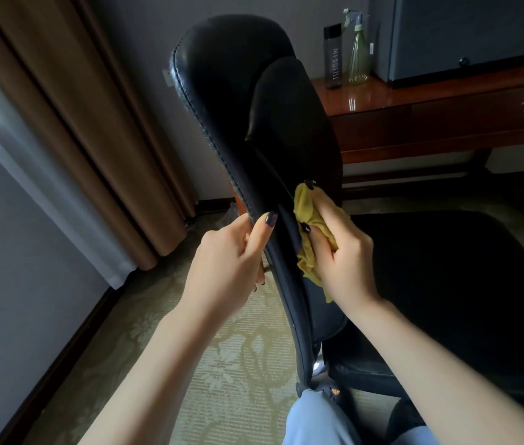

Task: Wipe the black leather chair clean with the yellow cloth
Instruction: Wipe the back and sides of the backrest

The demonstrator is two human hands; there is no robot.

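Observation:
The black leather chair [241, 91] fills the middle of the view, its tall backrest seen edge-on and its seat [447, 268] stretching to the right. My left hand [231, 252] grips the stitched side edge of the backrest, thumb on the front face. My right hand [341, 252] is closed on the crumpled yellow cloth [307, 239] and presses it against the front of the backrest, low down near the seat. Part of the cloth is hidden under my fingers.
A glossy wooden desk [447, 107] stands behind the chair with a dark bottle [332, 57], a green spray bottle [358, 49] and a grey box [466, 33]. Brown curtains [77, 123] hang at the left. Patterned carpet [222, 364] lies below; my blue-clad knee [315, 419] is at the bottom.

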